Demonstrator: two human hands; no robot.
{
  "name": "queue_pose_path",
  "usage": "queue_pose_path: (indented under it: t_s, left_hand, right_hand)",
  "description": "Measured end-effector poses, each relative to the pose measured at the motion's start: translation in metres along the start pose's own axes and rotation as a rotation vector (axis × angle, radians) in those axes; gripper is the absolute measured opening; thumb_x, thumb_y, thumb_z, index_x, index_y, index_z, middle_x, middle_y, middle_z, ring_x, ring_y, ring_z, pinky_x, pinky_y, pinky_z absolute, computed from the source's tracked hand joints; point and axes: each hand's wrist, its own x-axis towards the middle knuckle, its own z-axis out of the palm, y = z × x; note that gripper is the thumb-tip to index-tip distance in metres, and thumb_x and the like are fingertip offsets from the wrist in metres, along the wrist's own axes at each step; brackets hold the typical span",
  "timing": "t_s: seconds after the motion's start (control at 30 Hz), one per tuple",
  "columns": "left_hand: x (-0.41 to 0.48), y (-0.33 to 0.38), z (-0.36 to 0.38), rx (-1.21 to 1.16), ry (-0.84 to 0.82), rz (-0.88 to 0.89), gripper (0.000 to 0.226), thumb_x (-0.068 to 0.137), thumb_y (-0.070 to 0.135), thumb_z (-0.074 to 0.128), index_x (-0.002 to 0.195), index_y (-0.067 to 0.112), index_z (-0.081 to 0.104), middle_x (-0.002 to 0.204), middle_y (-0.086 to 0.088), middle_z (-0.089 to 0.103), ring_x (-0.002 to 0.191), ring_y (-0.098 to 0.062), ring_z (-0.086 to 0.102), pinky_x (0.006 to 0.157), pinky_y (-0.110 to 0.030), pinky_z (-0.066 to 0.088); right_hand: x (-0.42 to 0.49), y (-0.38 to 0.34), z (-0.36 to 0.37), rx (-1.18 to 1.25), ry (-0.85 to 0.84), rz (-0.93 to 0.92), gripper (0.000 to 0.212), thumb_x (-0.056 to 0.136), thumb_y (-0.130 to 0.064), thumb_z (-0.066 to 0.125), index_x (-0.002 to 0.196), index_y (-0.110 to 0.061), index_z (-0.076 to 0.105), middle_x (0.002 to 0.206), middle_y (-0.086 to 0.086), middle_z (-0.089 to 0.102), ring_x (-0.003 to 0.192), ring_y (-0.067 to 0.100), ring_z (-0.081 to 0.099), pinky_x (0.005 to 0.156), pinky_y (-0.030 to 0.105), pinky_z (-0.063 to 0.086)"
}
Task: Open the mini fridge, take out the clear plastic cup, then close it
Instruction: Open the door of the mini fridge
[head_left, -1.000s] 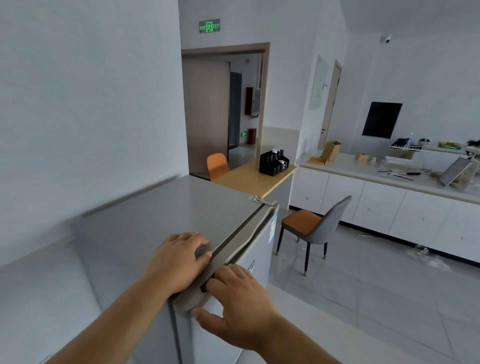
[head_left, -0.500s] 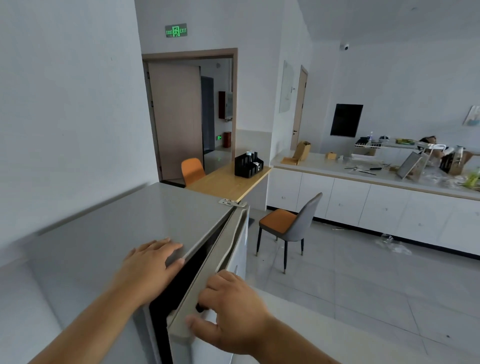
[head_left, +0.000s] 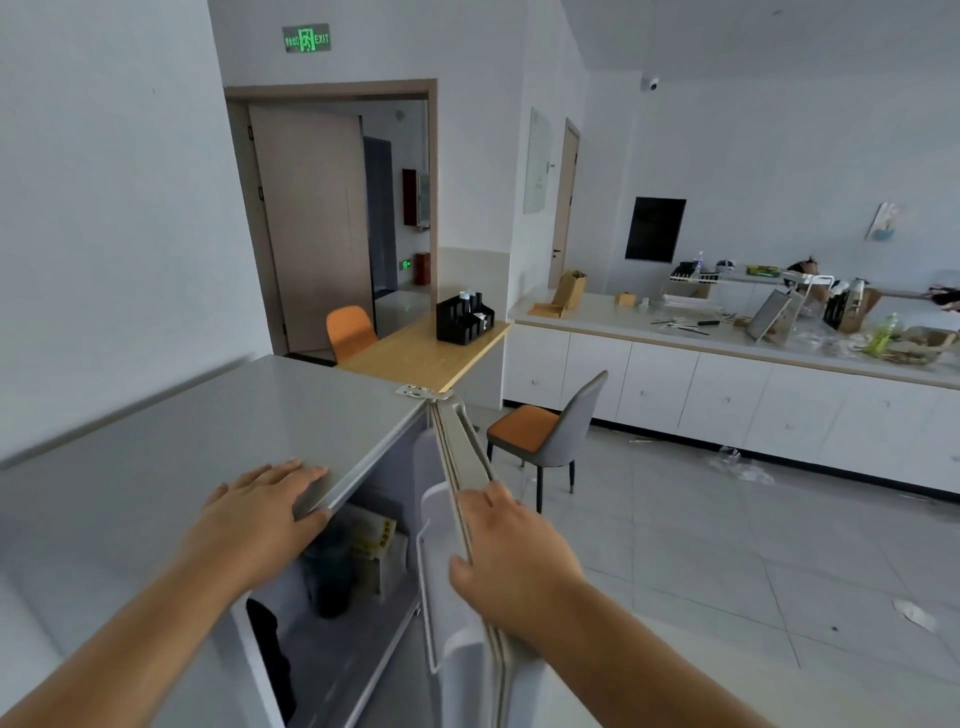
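Observation:
The grey mini fridge (head_left: 218, 431) stands below me with its door (head_left: 467, 467) swung wide to the right. My left hand (head_left: 265, 506) lies flat on the fridge top, fingers over its front edge. My right hand (head_left: 511, 545) grips the door's top edge. Inside, on a shelf, stands a dark-looking cup (head_left: 330, 577) beside a pale box with yellow print (head_left: 374, 540). Whether that cup is the clear plastic one I cannot tell.
A grey chair with an orange seat (head_left: 545, 431) stands on the tiled floor just beyond the door. A wooden table (head_left: 421, 358) with a black organiser (head_left: 464, 318) is behind the fridge. A long white counter (head_left: 727, 358) runs along the right.
The door has swung from barely ajar to wide open, pulled by my right hand. The fridge interior has come into view. My left hand stays on the fridge top.

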Motion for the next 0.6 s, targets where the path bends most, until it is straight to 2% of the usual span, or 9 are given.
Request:
queue_pose_path:
  t_s: [0.1,0.27,0.43,0.6]
  left_hand:
    - [-0.001,0.001,-0.001,0.005,-0.007,0.0,0.068,0.098,0.07,0.039,0.16,0.046,0.027,0.171,0.01,0.029,0.157,-0.019,0.026,0.127,-0.049,0.023]
    - [-0.004,0.002,-0.002,0.004,-0.011,0.007,0.072,0.096,0.074,0.037,0.16,0.045,0.026,0.172,0.01,0.028,0.157,-0.02,0.026,0.127,-0.049,0.022]
    - [-0.004,-0.001,-0.001,-0.002,-0.004,0.006,0.075,0.093,0.076,0.04,0.159,0.045,0.027,0.171,0.01,0.03,0.156,-0.02,0.028,0.126,-0.049,0.025]
    - [-0.004,-0.002,0.0,0.012,0.0,0.007,0.076,0.092,0.076,0.042,0.159,0.044,0.029,0.17,0.009,0.031,0.156,-0.02,0.029,0.126,-0.048,0.026]
  right_hand:
    - [-0.004,0.015,-0.005,-0.058,0.007,0.043,0.035,0.096,-0.035,0.055,0.127,-0.02,0.053,0.123,0.002,0.052,0.102,0.023,0.06,0.092,0.042,0.056]
    - [-0.009,0.035,-0.008,-0.181,0.032,0.073,0.024,0.096,-0.022,0.053,0.118,-0.017,0.062,0.119,0.003,0.055,0.101,0.023,0.059,0.08,0.035,0.052]
    - [-0.015,0.055,-0.005,-0.242,0.071,0.134,0.025,0.093,-0.014,0.06,0.117,-0.02,0.061,0.118,0.0,0.054,0.098,0.021,0.057,0.072,0.032,0.049]
    - [-0.014,0.082,-0.005,-0.271,0.087,0.205,0.033,0.089,-0.009,0.059,0.119,-0.022,0.057,0.117,0.0,0.054,0.096,0.02,0.055,0.068,0.032,0.048]
